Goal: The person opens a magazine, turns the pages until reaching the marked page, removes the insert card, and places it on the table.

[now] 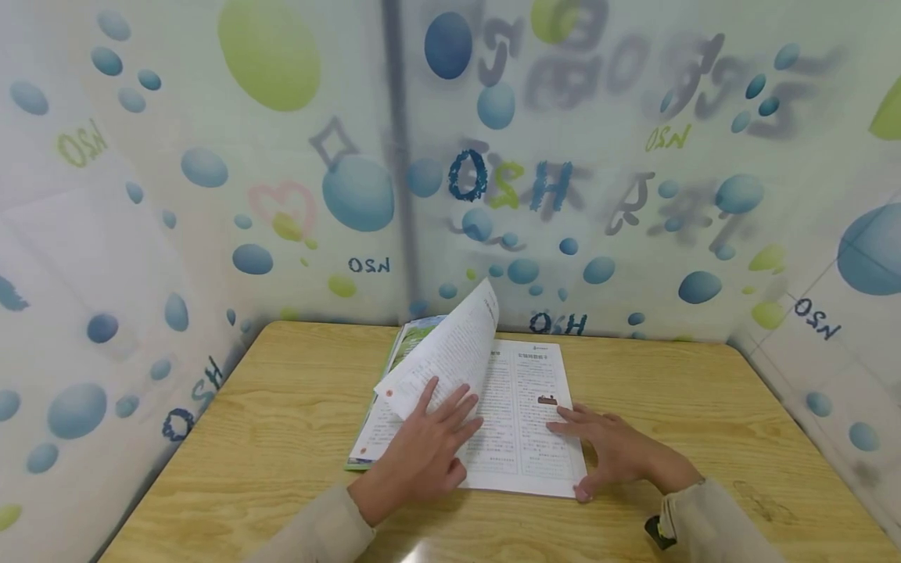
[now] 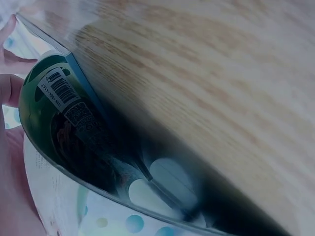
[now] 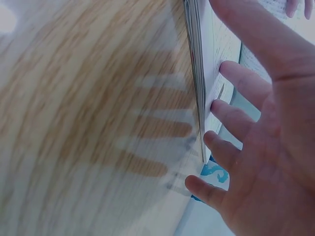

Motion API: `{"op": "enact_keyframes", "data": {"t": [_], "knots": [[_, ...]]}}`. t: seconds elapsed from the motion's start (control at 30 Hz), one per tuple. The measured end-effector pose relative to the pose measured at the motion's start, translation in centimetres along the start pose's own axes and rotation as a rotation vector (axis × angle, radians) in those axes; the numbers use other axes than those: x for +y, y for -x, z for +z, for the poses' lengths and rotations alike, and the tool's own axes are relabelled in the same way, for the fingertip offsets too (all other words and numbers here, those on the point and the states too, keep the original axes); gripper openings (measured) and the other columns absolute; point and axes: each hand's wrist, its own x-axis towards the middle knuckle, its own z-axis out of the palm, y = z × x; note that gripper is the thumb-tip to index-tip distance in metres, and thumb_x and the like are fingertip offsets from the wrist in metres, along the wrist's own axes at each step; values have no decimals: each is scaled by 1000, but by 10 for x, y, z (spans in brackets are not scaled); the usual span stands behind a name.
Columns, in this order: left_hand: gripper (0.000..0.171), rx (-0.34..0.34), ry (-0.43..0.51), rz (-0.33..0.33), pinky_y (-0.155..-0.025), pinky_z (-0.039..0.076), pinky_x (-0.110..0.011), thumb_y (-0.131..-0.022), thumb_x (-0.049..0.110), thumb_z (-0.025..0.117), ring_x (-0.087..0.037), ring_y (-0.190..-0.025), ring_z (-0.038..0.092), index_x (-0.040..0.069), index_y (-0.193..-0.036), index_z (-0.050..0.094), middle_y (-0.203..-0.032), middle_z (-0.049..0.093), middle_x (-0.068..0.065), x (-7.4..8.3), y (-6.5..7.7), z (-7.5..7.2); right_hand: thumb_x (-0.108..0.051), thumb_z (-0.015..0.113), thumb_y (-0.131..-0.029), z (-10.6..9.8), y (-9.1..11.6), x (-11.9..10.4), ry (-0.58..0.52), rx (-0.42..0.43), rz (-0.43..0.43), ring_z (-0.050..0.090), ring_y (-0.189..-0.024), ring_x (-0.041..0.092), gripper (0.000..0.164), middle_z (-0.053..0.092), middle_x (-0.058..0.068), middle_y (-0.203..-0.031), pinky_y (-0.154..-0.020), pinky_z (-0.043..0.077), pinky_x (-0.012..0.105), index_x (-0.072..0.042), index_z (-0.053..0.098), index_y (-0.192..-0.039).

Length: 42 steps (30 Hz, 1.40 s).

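An open magazine with printed text lies on the table. One of its pages stands half turned over the left side, its top corner sticking up. My left hand lies against this page with fingers spread and fairly straight. At the magazine's right edge, my right hand touches the page with extended fingertips, thumb near the lower corner. The right wrist view shows the stacked page edges beside that hand's loosely spread fingers. In the left wrist view, a curved green cover bears a barcode label.
The magazine lies on a wood-grain table. Behind and on both sides hang pale sheets printed with blue and green dots and letters. A dark object sits at the right cuff.
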Motion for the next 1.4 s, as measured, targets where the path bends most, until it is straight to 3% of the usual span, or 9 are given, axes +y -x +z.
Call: {"op": "enact_keyframes", "data": {"t": [0.23, 0.57, 0.93, 1.23, 1.4], "knots": [[55, -46, 79, -61, -115, 11, -65, -86, 39, 56, -27, -150, 22, 18, -137, 61, -157, 39, -5, -3, 3, 2, -60, 84, -64, 0, 0, 1, 12, 7, -15, 23, -143, 52, 101, 34, 20, -157, -104, 18, 77, -14, 50, -147], [48, 17, 166, -72, -110, 23, -68, -84, 39, 60, -30, -146, 32, 16, -126, 64, -152, 45, -9, -6, 7, 7, -61, 84, -62, 1, -1, 1, 11, 11, -11, 24, -144, 51, 102, 35, 18, -157, -103, 19, 77, -15, 51, -147], [53, -111, 296, -144, -101, 33, -71, -91, 39, 53, -34, -147, 29, 17, -139, 56, -159, 34, -10, -6, 10, 6, -59, 85, -62, -2, -1, -3, 12, 10, -1, 23, -144, 50, 103, 36, 19, -156, -104, 20, 75, -14, 51, -147], [53, -138, 307, -157, -102, 32, -70, -92, 39, 51, -32, -148, 27, 18, -140, 55, -161, 31, -9, -6, 10, 4, -62, 81, -65, -2, -1, 0, 28, 28, -28, 26, -142, 51, 99, 39, 20, -154, -104, 23, 74, -13, 52, -146], [52, -121, 280, -146, -101, 34, -70, -92, 40, 51, -32, -147, 30, 19, -139, 57, -159, 33, -10, -6, 9, 5, -65, 78, -69, -2, -3, 0, 35, 33, -16, 28, -142, 50, 95, 41, 19, -153, -104, 24, 72, -13, 53, -145]]}}
